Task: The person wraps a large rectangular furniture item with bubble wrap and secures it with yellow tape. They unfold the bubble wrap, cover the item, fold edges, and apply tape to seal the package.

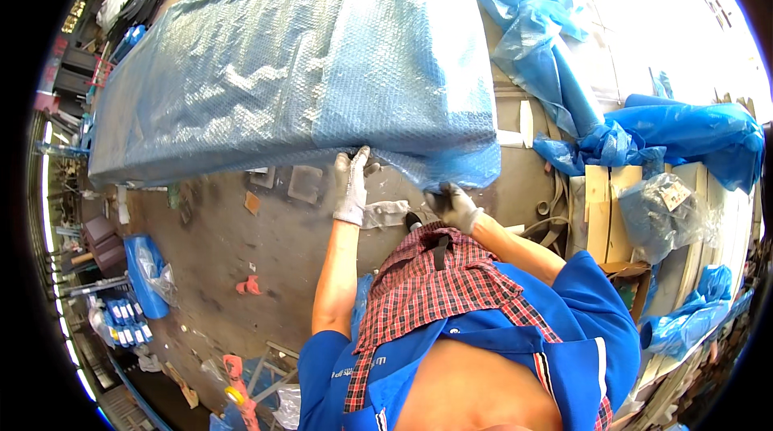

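Observation:
A large, long flat-topped object is covered in blue bubble wrap (322,53), which hangs down over its near edge. My left hand (352,187), in a whitish work glove, pinches the lower edge of the wrap near the middle of that side. My right hand (456,209) wears a glove with dark fingers. It sits just below the loose corner of the wrap at the right end. Its fingers are dark and smeared, so whether they grip the wrap cannot be made out. What lies under the wrap is hidden.
Crumpled blue plastic sheeting (555,69) lies to the right, beside wooden boards (609,214) and a clear plastic bag (664,218). At the left stands a blue roll (146,274). A red scrap (249,285) and other litter dot the stained floor (217,246).

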`<state>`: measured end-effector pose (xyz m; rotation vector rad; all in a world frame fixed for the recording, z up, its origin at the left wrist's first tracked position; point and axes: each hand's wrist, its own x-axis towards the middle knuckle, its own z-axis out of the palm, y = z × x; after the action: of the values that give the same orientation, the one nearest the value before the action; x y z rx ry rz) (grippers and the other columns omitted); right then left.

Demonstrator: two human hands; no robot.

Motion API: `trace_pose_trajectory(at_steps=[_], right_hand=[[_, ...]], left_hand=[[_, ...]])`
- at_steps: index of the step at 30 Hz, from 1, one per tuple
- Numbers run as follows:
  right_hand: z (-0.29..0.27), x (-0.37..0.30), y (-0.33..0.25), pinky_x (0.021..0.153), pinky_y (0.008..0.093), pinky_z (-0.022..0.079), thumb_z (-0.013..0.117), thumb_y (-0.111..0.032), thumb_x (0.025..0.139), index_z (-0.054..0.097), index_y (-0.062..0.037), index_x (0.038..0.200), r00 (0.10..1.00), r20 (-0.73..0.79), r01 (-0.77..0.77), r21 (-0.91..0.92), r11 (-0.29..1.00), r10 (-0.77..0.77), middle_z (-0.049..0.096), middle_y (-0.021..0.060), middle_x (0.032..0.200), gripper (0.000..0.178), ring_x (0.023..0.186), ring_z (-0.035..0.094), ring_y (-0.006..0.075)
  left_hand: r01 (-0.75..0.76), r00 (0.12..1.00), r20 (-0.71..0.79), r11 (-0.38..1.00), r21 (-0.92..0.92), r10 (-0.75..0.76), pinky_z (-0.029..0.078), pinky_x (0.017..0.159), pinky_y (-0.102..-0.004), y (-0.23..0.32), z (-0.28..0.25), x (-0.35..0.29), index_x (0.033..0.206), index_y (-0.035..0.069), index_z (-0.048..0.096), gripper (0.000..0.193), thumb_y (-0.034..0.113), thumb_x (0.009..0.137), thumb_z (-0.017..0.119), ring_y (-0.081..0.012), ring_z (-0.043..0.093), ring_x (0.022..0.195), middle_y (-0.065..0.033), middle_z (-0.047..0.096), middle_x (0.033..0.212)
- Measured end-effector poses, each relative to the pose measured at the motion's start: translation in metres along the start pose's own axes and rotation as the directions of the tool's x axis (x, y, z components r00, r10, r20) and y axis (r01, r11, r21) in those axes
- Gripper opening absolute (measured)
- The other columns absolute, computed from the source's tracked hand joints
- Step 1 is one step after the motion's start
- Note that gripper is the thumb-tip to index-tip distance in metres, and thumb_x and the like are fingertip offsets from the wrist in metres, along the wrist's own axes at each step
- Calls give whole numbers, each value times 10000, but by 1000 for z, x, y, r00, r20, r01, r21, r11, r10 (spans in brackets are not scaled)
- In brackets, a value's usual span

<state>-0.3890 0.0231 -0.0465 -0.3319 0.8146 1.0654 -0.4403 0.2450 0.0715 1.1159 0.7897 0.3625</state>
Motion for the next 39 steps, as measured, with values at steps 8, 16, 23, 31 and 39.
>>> trace_pose_trajectory(at_steps=[8, 16, 23, 31, 39], right_hand=[[47, -53, -59, 573, 219, 548, 482, -94, 889, 574, 18, 968, 980, 184, 74, 35, 997, -79, 643, 73, 812, 165, 618, 613, 161], [66, -51, -72, 639, 273, 589, 453, -133, 951, 544, 44, 988, 961, 243, 117, 68, 991, -131, 644, 128, 880, 202, 744, 658, 223], [72, -47, -64, 655, 292, 585, 449, -136, 957, 513, 19, 1019, 964, 194, 166, 88, 982, -180, 628, 162, 974, 179, 793, 646, 243], [55, -86, -94, 610, 278, 589, 529, -206, 935, 571, -6, 990, 919, 368, 257, -292, 921, -139, 676, 123, 920, 211, 733, 673, 193], [-61, -97, -138, 656, 246, 499, 539, -196, 927, 592, -68, 987, 676, 47, 711, -304, 634, -735, 624, 14, 888, 151, 733, 572, 80]], left_hand=[[22, 1000, -1, 993, 118, -22, 521, 517, -197, 8, -4, -1, 889, 48, 550, 152, 171, 885, 639, -131, 646, 662, -31, 606, 819], [-201, 980, 80, 908, 369, 185, 513, 682, -226, -9, -5, -7, 999, 28, 538, 266, 214, 869, 677, -111, 610, 865, -44, 599, 913], [-773, 279, 769, -340, 535, 575, 318, 1077, -439, -1, 88, -31, 1337, 51, 388, 645, 204, 795, 702, -304, 396, 1276, -159, 421, 1363], [-776, 57, 977, -607, 173, 205, 296, 1066, -506, -7, 133, 16, 1337, 195, 438, 689, 387, 727, 695, -295, 369, 1300, -112, 367, 1421], [-791, -238, 971, -576, -208, -24, 343, 1035, -462, -3, 124, 21, 873, 235, 601, 114, 160, 791, 623, -214, 462, 1212, -18, 510, 1310]])
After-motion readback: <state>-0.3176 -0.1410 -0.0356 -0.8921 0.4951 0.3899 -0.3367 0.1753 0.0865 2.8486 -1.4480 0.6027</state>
